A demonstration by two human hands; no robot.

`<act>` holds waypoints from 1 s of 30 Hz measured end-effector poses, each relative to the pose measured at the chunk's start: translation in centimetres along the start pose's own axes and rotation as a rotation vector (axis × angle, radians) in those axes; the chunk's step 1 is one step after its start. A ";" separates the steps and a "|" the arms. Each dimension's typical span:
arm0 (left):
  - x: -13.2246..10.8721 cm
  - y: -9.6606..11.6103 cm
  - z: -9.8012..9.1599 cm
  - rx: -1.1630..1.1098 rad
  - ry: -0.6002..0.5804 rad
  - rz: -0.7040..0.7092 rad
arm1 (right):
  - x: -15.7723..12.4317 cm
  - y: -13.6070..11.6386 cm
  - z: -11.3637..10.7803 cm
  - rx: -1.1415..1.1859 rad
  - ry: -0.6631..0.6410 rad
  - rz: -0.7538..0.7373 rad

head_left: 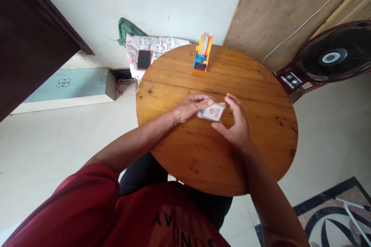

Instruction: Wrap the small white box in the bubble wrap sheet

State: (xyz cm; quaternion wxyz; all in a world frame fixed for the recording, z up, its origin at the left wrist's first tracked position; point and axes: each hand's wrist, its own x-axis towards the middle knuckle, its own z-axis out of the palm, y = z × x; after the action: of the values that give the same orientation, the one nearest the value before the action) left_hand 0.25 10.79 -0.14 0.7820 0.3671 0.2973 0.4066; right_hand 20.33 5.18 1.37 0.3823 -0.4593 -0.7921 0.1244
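Note:
A small white packet (213,112) with a red print, in clear plastic wrap, is over the middle of the round wooden table (191,150). My left hand (193,107) grips its left end, the thumb lying on top. On the packet's right side my right hand (237,121) is spread, thumb and fingers apart, with nothing between them. The fingers of my left hand under the packet are partly hidden.
An orange and blue tape dispenser (203,54) stands at the table's far edge. Behind the left rim, a dark phone (143,60) lies on a printed white sack (131,52) beside a green bag (129,29). A large fan (330,57) is at the right.

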 end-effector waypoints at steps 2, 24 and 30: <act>0.0 -0.1 0.0 0.009 -0.004 0.006 | 0.0 0.3 0.4 -0.015 -0.019 -0.005; 0.3 -0.4 -0.9 0.342 0.051 0.203 | -0.2 1.5 1.9 -0.077 -0.037 0.069; 0.2 -0.1 -1.1 0.342 0.078 0.206 | 0.0 1.7 1.4 -0.060 -0.114 0.139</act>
State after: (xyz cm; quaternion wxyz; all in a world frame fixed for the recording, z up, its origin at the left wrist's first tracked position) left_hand -0.39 11.29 -0.87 0.6505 0.5070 0.3529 0.4420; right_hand 20.43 6.32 -0.49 0.3129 -0.5165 -0.7823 0.1528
